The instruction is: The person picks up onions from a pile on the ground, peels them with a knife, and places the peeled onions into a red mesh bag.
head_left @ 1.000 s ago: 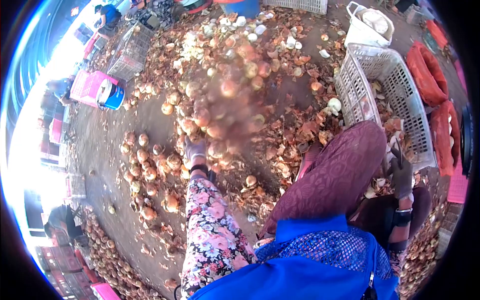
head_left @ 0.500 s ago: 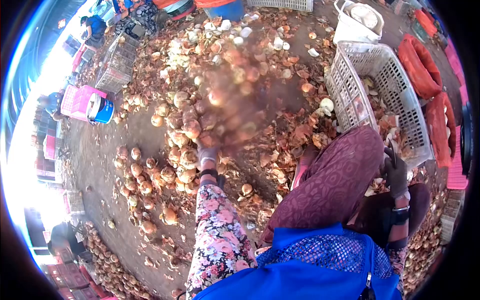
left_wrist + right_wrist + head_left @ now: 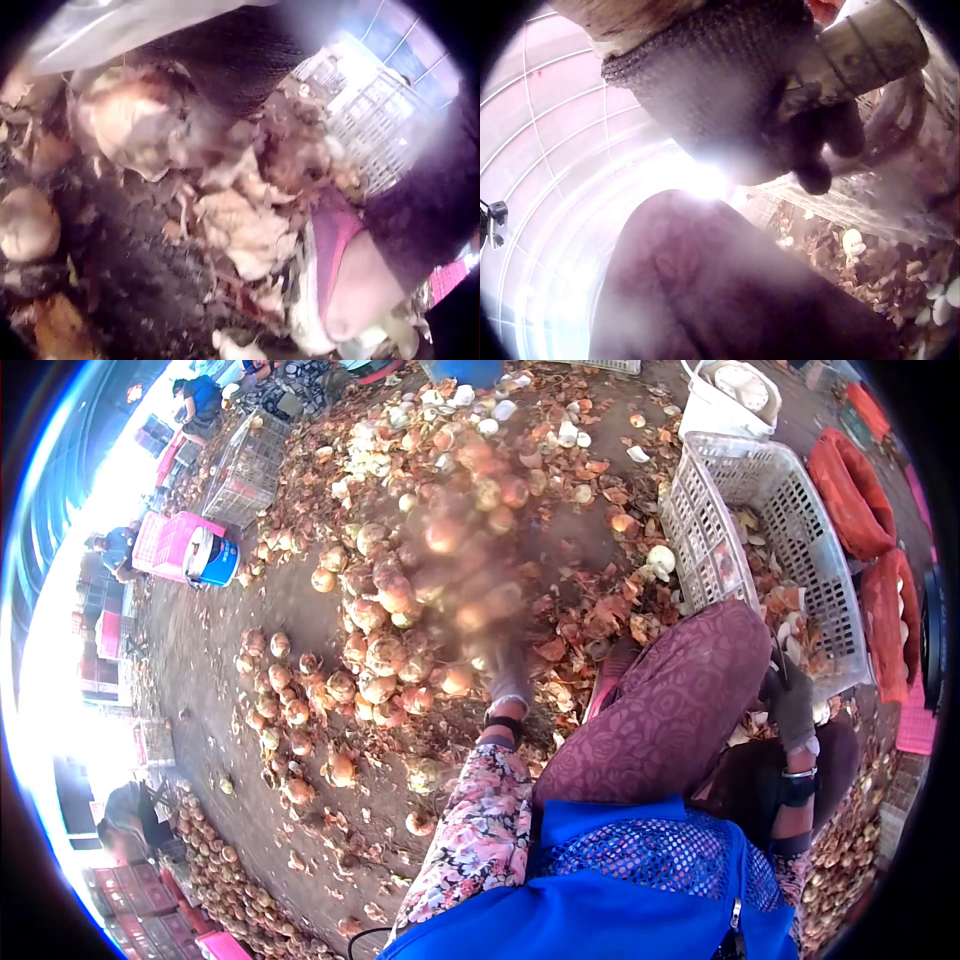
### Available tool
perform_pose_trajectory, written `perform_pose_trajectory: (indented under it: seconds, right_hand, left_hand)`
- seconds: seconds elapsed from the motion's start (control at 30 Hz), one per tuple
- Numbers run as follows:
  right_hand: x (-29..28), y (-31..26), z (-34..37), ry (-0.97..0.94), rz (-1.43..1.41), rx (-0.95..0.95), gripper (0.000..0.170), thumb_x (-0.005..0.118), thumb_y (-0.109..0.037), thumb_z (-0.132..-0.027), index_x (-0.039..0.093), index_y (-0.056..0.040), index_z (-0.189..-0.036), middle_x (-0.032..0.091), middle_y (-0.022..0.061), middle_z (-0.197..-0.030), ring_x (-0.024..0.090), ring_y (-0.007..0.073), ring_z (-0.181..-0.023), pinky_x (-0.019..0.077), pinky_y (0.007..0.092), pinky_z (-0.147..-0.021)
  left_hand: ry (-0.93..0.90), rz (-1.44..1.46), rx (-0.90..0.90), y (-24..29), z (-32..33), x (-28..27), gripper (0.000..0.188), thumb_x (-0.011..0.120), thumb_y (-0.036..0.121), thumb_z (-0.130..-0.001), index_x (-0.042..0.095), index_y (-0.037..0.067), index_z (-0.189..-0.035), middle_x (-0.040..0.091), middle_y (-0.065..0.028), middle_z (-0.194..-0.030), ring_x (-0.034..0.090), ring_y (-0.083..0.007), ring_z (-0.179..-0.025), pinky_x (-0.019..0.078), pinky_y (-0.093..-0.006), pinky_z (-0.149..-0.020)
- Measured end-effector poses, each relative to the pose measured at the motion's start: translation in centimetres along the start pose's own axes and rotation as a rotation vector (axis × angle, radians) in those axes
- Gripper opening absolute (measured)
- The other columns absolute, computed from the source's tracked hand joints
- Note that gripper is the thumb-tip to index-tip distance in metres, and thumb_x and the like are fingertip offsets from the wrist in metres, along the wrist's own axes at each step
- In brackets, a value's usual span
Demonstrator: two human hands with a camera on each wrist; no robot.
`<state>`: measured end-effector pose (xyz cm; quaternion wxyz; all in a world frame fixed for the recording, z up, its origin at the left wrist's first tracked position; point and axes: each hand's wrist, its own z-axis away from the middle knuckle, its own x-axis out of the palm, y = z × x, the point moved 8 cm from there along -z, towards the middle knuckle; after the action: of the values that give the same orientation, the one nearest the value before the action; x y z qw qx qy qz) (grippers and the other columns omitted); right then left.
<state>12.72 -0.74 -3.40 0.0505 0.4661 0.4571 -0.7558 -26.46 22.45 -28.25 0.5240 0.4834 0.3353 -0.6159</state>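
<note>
In the head view my gloved left hand [image 3: 510,685] is beside the near right side of a heap of onions [image 3: 385,655], with a blurred smudge over its fingertips. The left wrist view shows the dark glove [image 3: 232,56] at the top, its fingers at a blurred onion [image 3: 124,120] with dry skin, larger in view than the onion [image 3: 30,225] on the soil. My gloved right hand [image 3: 793,705] stays by my right knee. In the right wrist view its fingers curl round a ringed wooden handle [image 3: 874,52] of a tool whose other end is hidden.
A grey plastic crate [image 3: 725,565] holding peelings stands right of my knee, with red mesh bags [image 3: 850,495] beyond and a white bucket [image 3: 735,405] behind. Onion skins [image 3: 600,610] litter the ground. A pink crate [image 3: 165,545] and blue-white bucket [image 3: 215,560] stand left.
My left hand has moved right, away from the onion heap and nearer my leg. The right hand has kept its place by the knee. The head view has shifted slightly.
</note>
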Motion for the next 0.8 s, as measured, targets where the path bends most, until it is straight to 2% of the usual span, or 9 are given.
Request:
perform_pose_trajectory:
  seconds: [0.13,0.17,0.3,0.43,0.47,0.53,0.7,0.73,0.8]
  right_hand:
    - [0.0,1.3,0.4,-0.009,-0.037,-0.028,0.034,0.056,-0.017,-0.095,0.061,-0.0032,-0.126,0.055,0.0002,-0.062,0.048,0.0068,-0.054,0.0404,0.0256,-0.049]
    - [0.0,1.3,0.5,-0.017,-0.061,-0.021,0.035,0.055,-0.016,-0.096,0.060,-0.0030,-0.128,0.053,-0.0013,-0.062,0.047,0.0056,-0.054,0.0392,0.0247,-0.048]
    - [0.2,1.9,0.7,-0.016,-0.097,0.001,0.033,0.055,-0.013,-0.095,0.061,-0.0022,-0.126,0.056,0.0000,-0.066,0.049,0.0061,-0.056,0.0415,0.0247,-0.051]
    - [-0.2,0.5,1.0,-0.047,-0.024,0.032,0.030,0.057,-0.010,-0.095,0.061,-0.0007,-0.124,0.061,0.0026,-0.073,0.051,0.0072,-0.061,0.0445,0.0247,-0.056]
    - [-0.3,0.2,0.9,-0.046,0.021,0.015,0.030,0.057,-0.010,-0.095,0.061,-0.0005,-0.124,0.062,0.0033,-0.075,0.052,0.0076,-0.062,0.0453,0.0248,-0.058]
    - [0.0,0.3,0.9,-0.039,-0.053,-0.001,0.030,0.057,-0.011,-0.095,0.061,0.0002,-0.123,0.067,0.0068,-0.081,0.055,0.0096,-0.066,0.0474,0.0261,-0.062]
    - [0.3,1.3,0.9,-0.011,-0.077,-0.001,0.029,0.058,-0.013,-0.094,0.063,0.0023,-0.119,0.071,0.0206,-0.099,0.069,0.0190,-0.086,0.0519,0.0318,-0.077]
    - [0.2,1.0,0.9,-0.006,-0.044,-0.006,0.030,0.059,-0.013,-0.094,0.063,0.0021,-0.119,0.071,0.0208,-0.100,0.069,0.0197,-0.088,0.0520,0.0322,-0.078]
    - [0.0,0.6,0.9,0.000,0.022,-0.016,0.030,0.059,-0.013,-0.093,0.063,0.0018,-0.119,0.070,0.0211,-0.101,0.070,0.0213,-0.091,0.0521,0.0331,-0.079]
  left_hand:
    - [0.107,0.333,0.067,-2.2,2.4,2.6,0.078,0.072,0.016,-0.075,0.039,0.029,-0.144,0.021,-0.0099,-0.158,0.014,-0.0462,-0.143,0.0304,-0.0477,-0.114]
    - [0.145,0.265,0.070,-2.7,3.0,2.5,0.074,0.074,0.019,-0.074,0.044,0.028,-0.141,0.039,-0.0147,-0.147,0.035,-0.0427,-0.134,0.0391,-0.0468,-0.107]
    - [0.140,0.643,0.085,-6.4,3.3,2.4,0.060,0.077,0.025,-0.075,0.054,0.019,-0.131,0.063,-0.0117,-0.114,0.061,-0.0325,-0.104,0.0497,-0.0426,-0.089]
    - [0.450,0.513,-0.229,-11.8,2.6,-2.5,0.062,0.076,0.023,-0.075,0.053,0.010,-0.131,0.060,-0.0175,-0.118,0.056,-0.0353,-0.114,0.0456,-0.0396,-0.097]
    - [0.461,0.584,-0.327,-14.1,1.4,-1.4,0.064,0.077,0.023,-0.074,0.053,0.009,-0.132,0.060,-0.0185,-0.120,0.055,-0.0358,-0.115,0.0448,-0.0388,-0.098]
    - [0.251,0.786,-0.530,-18.2,-1.3,3.4,0.076,0.077,0.032,-0.073,0.047,0.006,-0.138,0.057,-0.0210,-0.132,0.057,-0.0357,-0.117,0.0465,-0.0394,-0.096]
    - [0.092,0.976,-0.923,-22.3,-3.9,13.2,0.087,0.083,0.024,-0.069,0.040,0.007,-0.143,0.054,-0.0145,-0.136,0.056,-0.0289,-0.117,0.0471,-0.0388,-0.094]
    - [0.124,1.014,-0.959,-24.1,-5.0,17.1,0.089,0.084,0.022,-0.068,0.039,0.007,-0.144,0.054,-0.0132,-0.137,0.056,-0.0275,-0.116,0.0472,-0.0387,-0.094]
    - [0.465,1.184,-0.673,-28.9,-8.8,24.0,0.090,0.086,0.013,-0.065,0.041,0.009,-0.142,0.053,-0.0079,-0.134,0.052,-0.0223,-0.112,0.0475,-0.0386,-0.090]
